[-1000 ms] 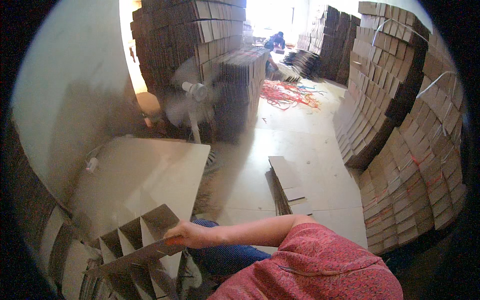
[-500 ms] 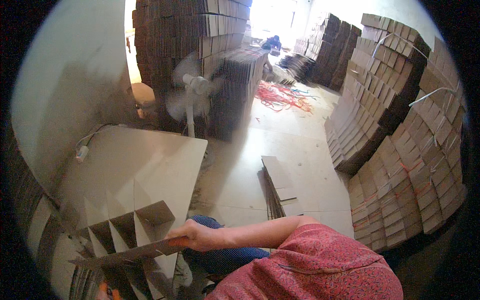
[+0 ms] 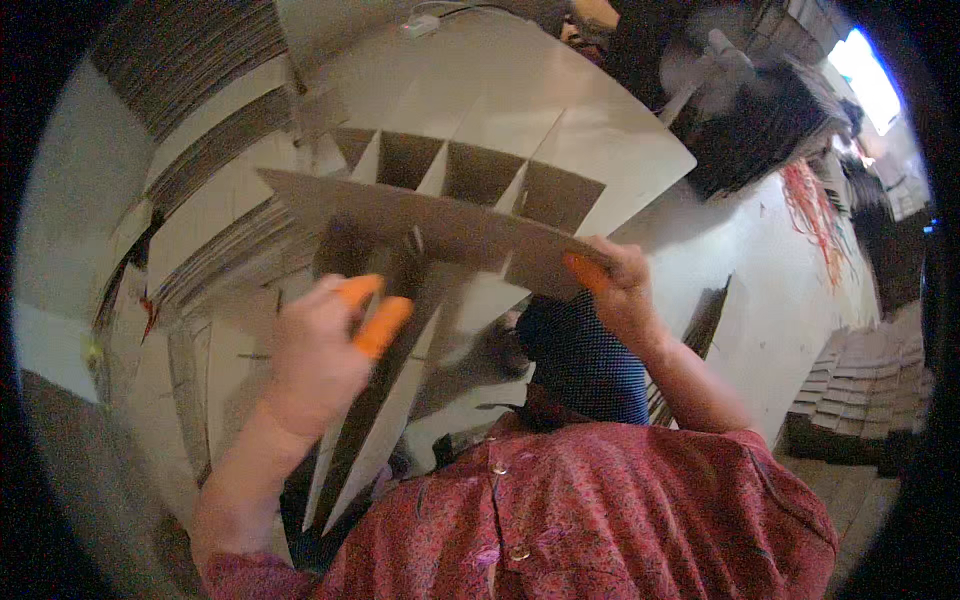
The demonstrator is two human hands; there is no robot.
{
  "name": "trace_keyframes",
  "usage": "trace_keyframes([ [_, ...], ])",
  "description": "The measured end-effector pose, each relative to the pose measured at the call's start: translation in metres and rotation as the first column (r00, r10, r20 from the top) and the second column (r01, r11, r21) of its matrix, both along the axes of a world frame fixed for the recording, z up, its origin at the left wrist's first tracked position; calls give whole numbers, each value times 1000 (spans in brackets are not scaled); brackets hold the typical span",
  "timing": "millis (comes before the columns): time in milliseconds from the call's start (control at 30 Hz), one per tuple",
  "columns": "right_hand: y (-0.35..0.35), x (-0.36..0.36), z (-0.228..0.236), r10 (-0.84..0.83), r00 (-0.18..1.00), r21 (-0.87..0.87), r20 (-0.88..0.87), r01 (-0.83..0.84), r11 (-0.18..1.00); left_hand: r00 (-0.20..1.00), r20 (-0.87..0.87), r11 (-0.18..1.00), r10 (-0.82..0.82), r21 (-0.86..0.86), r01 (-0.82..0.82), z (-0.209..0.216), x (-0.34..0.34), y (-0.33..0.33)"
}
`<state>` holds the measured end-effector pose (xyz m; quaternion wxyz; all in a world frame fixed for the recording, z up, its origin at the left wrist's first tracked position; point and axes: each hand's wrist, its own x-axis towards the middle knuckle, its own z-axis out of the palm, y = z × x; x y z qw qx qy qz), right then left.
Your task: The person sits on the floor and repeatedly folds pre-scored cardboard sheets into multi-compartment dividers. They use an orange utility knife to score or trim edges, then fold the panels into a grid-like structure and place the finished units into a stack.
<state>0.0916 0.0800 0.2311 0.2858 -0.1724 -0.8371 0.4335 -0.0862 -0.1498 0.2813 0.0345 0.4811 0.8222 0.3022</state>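
A cardboard divider of interlocked brown strips juts over the near edge of a pale tabletop. One long strip runs crosswise, with several shorter strips slotted through it and cells on its far side. My right hand is closed on the right end of the long strip, an orange finger cover showing. On the near side, my left hand is beside the cross strips, slightly blurred. Its two orange-covered fingers are apart, with nothing visible between them; its other fingers are partly hidden.
The pale tabletop reaches away, with a white power socket at its far edge. Stacks of cardboard strips stand at the left. A blurred fan, red straps and bundled cardboard are to the right.
My view has swung down and left, bringing the divider to the middle. My left hand has come fully into sight. The right hand still grips the strip's end.
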Motion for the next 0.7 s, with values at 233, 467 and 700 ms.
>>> trace_keyframes([
  [233,21,-16,9,92,982,-6,-166,-95,995,997,-50,976,-63,-212,51,-19,26,34],
  [467,29,-16,-39,155,984,21,-86,-153,988,990,-23,989,-142,-48,140,-27,39,41],
  [700,26,-2,-14,146,972,113,-187,-126,986,965,-236,991,115,-43,-129,-2,-2,39],
])
